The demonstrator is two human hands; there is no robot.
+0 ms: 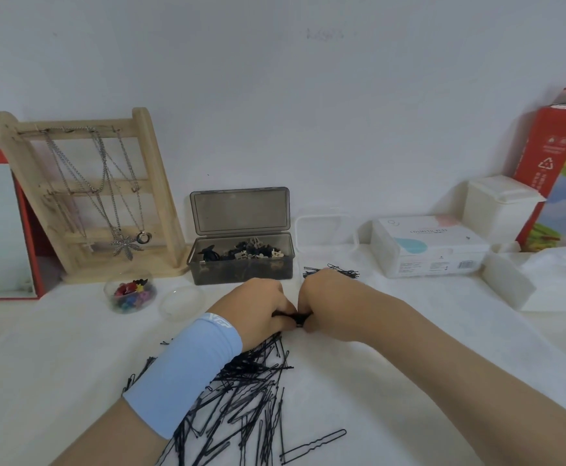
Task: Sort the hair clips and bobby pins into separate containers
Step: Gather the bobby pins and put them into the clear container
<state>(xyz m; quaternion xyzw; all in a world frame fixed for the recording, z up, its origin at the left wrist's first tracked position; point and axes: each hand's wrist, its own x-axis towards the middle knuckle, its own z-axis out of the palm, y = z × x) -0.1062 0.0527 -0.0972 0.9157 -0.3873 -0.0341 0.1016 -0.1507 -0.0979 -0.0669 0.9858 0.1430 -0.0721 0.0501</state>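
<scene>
A big loose heap of black bobby pins [244,395] lies on the white table in front of me. My left hand [258,309], with a light blue wristband, and my right hand [328,304] meet above the heap, both shut on a small bundle of black bobby pins [295,319] held between them. A grey open box [241,264] behind the hands holds black and beige hair clips. A clear shallow box [325,237] stands to its right, with a few bobby pins [342,272] lying at its front, partly hidden by my right hand.
A wooden rack with necklaces [86,196] stands at the back left. A clear round tub of coloured clips [130,295] and its lid [180,302] sit left of my hands. White boxes [429,247] and a red carton [554,169] fill the right.
</scene>
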